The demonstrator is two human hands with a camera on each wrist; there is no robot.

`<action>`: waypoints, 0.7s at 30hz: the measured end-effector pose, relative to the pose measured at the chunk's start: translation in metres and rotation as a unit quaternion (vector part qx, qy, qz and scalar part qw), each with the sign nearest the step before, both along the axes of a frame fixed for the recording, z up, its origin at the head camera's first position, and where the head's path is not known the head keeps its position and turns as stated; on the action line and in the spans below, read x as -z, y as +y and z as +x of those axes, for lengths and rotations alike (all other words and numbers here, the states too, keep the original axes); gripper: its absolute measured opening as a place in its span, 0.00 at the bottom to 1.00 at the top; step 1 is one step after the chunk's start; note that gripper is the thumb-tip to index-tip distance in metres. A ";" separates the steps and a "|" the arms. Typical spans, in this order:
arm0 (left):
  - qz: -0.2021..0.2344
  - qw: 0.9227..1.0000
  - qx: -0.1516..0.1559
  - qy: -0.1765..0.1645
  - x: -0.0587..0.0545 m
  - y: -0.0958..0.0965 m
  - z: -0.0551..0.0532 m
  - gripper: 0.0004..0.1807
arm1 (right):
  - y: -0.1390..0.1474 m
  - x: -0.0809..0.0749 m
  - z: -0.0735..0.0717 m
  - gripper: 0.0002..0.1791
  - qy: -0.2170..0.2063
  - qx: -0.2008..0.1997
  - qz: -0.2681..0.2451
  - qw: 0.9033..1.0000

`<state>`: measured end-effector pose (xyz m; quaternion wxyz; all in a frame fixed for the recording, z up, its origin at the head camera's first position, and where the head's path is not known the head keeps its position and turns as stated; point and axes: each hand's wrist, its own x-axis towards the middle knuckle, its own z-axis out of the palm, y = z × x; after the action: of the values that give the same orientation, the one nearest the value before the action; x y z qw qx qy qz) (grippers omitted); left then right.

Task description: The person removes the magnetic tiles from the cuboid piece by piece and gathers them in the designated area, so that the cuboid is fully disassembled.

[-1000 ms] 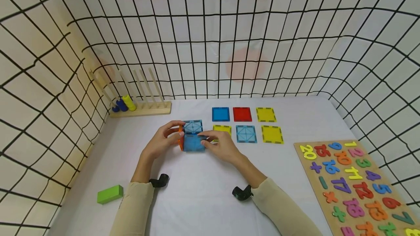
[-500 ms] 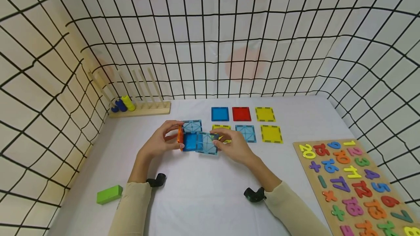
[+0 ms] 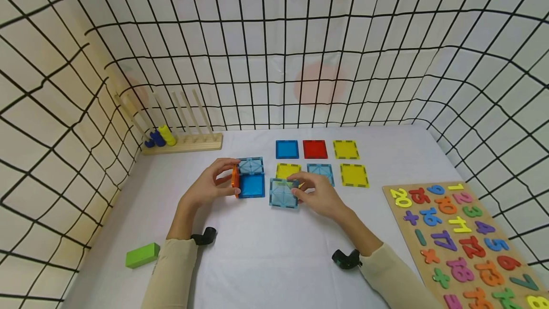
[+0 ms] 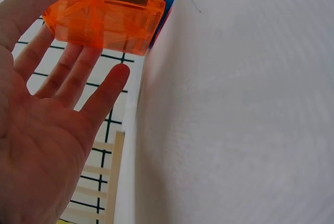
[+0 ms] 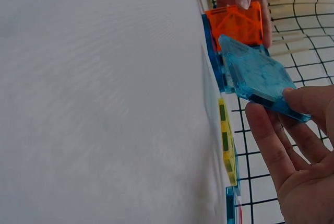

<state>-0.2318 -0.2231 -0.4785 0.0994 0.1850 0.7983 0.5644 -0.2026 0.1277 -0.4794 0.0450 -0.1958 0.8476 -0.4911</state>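
Note:
My right hand [image 3: 319,193] pinches a light blue magnetic tile [image 3: 283,193] at its right edge, thumb on one face and fingers on the other. This tile is tilted above the table in the right wrist view. My left hand [image 3: 207,182] holds an upright orange magnetic tile [image 4: 104,20] between thumb and fingers. The orange tile stands along the left side of a flat dark blue tile [image 3: 252,185]. Behind the dark blue tile, another light blue tile [image 3: 250,165] stands at its back edge. The front and right sides of the dark blue tile have no wall.
Behind my right hand lie loose tiles in two rows: blue [image 3: 287,149], red [image 3: 315,149], several yellow [image 3: 354,175] and light blue [image 3: 321,174]. A wooden peg stand [image 3: 193,143] is back left, a green block [image 3: 142,255] front left, a number board [image 3: 465,242] right. Black netting surrounds the table.
My right hand has drawn the light blue tile rightward off the dark blue tile, uncovering it. My left hand has stayed at the orange tile.

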 end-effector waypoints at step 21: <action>-0.003 1.000 0.000 -0.006 0.003 -0.002 -0.002 0.41 | 0.014 0.010 0.002 0.33 -0.060 -0.016 0.070 0.996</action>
<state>-0.2337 -0.2248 -0.4818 0.1052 0.1813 0.7993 0.5632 -0.2006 0.1420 -0.4896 0.1175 -0.1761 0.8726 -0.4402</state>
